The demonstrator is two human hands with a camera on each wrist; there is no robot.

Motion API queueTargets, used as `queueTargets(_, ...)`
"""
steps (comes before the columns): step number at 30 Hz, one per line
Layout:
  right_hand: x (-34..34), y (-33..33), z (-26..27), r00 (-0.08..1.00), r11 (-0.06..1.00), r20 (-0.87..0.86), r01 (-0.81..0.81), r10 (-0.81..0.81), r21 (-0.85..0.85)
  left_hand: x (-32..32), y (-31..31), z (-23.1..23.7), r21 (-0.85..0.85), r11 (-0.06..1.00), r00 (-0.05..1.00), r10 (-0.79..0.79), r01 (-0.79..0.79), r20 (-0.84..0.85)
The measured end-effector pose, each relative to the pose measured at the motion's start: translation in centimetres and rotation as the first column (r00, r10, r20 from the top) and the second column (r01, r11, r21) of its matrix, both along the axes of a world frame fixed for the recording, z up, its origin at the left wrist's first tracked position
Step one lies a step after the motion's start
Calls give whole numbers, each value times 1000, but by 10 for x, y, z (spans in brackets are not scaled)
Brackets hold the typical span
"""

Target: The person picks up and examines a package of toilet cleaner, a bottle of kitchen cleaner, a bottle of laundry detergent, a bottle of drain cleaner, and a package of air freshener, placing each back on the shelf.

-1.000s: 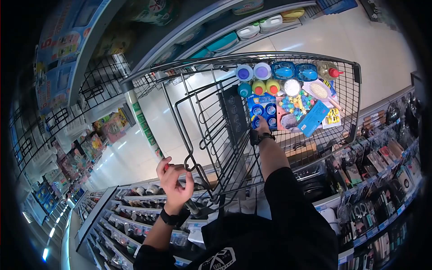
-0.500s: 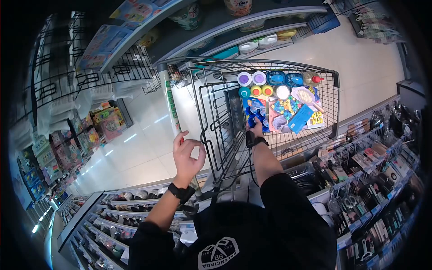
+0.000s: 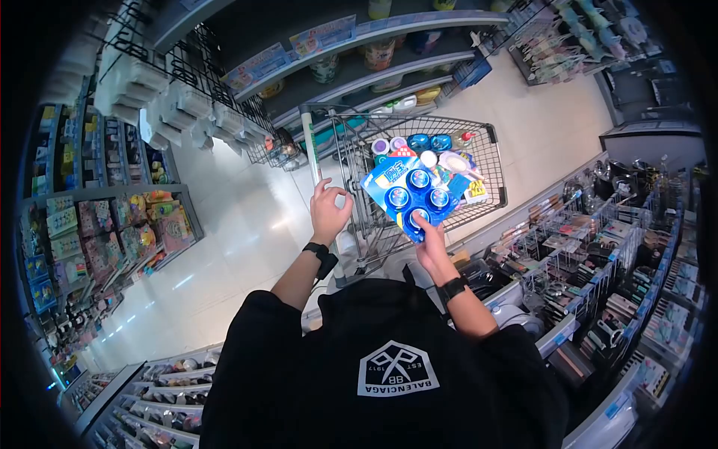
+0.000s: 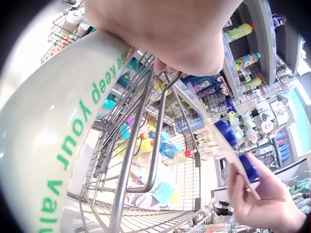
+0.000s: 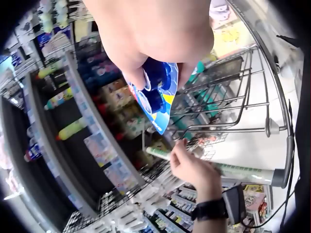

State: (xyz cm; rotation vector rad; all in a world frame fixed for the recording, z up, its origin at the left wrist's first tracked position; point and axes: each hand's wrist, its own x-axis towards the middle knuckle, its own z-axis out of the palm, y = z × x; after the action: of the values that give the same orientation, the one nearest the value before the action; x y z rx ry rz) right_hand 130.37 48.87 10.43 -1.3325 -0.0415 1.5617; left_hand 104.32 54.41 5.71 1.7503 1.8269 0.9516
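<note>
In the head view my right hand point(image 3: 430, 251) pinches the lower edge of a blue blister pack of toilet-cleaner tubs point(image 3: 381, 179), thumb on its front. Several round blue tubs show on it; the pack is tilted, raised over the near end of the shopping cart point(image 3: 497, 165). In the right wrist view the pack point(image 5: 163, 116) is seen almost edge-on below the fingers. My left hand point(image 3: 331, 217) grips the cart's pale handle point(image 3: 310, 142), thumb and forefinger bent into a ring. The handle point(image 4: 53, 126) carries green lettering in the left wrist view.
Inside the cart are purple-capped bottles point(image 3: 381, 147), blue bottles point(image 3: 441, 142), a hairbrush point(image 3: 454, 162) and other goods. Shelves of detergent point(image 3: 378, 54) rise behind it. Racks of kitchen tools point(image 3: 598, 269) stand close at the right, and hanging goods point(image 3: 116, 239) at the left.
My right hand has lifted the blister pack out of the cart toward me. My left hand stays at the handle. The view has shifted, and the cart now looks smaller and farther off.
</note>
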Motion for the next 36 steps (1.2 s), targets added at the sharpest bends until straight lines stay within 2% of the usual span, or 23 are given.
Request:
queueTargets(3, -13, -5, 71, 997, 978, 58, -53, 42, 200, -4, -2, 13, 58, 998, 999, -35, 33, 33)
queueTargets(5, -28, -3, 119, 997, 939, 21, -75, 73, 335, -4, -4, 16, 57, 997, 997, -52, 49, 55)
queueTargets(7, -38, -1, 136, 996, 895, 44, -90, 78, 437, 2, -9, 37, 114, 993, 998, -16, 9, 58)
queueTargets(8, -43, 0, 144, 995, 879, 57, -100, 83, 467, -3, -10, 49, 17, 990, 986, -138, 137, 89)
queueTargets(9, -48, 0, 152, 994, 863, 67, -112, 90, 493, 0, -12, 72, 35, 991, 987, -132, 129, 91)
queueTargets(10, -57, 0, 166, 995, 851, 63, -97, 75, 515, 6, -16, 101, 29, 959, 773, -245, 282, 586)
queueTargets(11, -61, -2, 174, 994, 847, 64, -106, 85, 521, 9, -22, 130, 105, 905, 330, -256, 413, 909)
queueTargets(12, -66, -5, 179, 988, 839, 86, -153, 127, 522, 9, -30, 157, 149, 887, 215, -263, 437, 940)
queueTargets(14, -75, -10, 183, 974, 843, 166, -220, 157, 490, 15, -41, 201, 85, 954, 195, -145, 288, 970)
queueTargets(16, -77, -16, 191, 976, 845, 124, -217, 179, 488, 14, -47, 228, 48, 978, 194, -88, 202, 977)
queueTargets(17, -75, -19, 195, 979, 852, 81, -204, 188, 482, 12, -50, 241, 43, 986, 143, -66, 162, 987)
queueTargets(18, -74, -19, 196, 970, 822, 109, -241, 216, 516, 10, -51, 251, 35, 992, 90, -46, 124, 995)
queueTargets(19, -72, -20, 199, 968, 820, 111, -251, 227, 515, 6, -53, 257, 35, 993, 88, -45, 113, 995)
queueTargets(21, -71, -24, 215, 983, 770, -91, -65, 158, 635, -7, -56, 266, 118, 981, 132, -139, 155, 981)
queueTargets(22, -71, -25, 222, 990, 772, -71, -51, 123, 634, -12, -58, 271, 119, 979, 174, -148, 167, 974)
queueTargets(23, -63, -26, 218, 990, 773, 34, -127, 136, 622, -14, -59, 276, 118, 980, 174, -146, 161, 974)
queueTargets(25, -57, -27, 218, 979, 749, 114, -205, 171, 630, -16, -61, 282, 103, 979, 117, -124, 174, 985)
queueTargets(27, -56, -31, 219, 981, 750, 75, -187, 181, 634, -17, -60, 284, 101, 976, 102, -122, 192, 987)
queueTargets(29, -56, -35, 224, 982, 750, 38, -168, 188, 640, -17, -59, 293, 34, 960, -122, 0, 279, 992)
queueTargets(30, -57, -37, 227, 975, 728, 38, -190, 220, 659, -16, -61, 300, 19, 958, -153, 26, 285, 988)
queueTargets(31, -57, -39, 229, 967, 704, 37, -210, 253, 679, -15, -62, 299, 21, 958, -153, 24, 286, 988)
queueTargets(36, -48, -41, 225, 969, 699, 80, -225, 235, 679, -12, -68, 295, 74, 973, 17, -80, 220, 997)
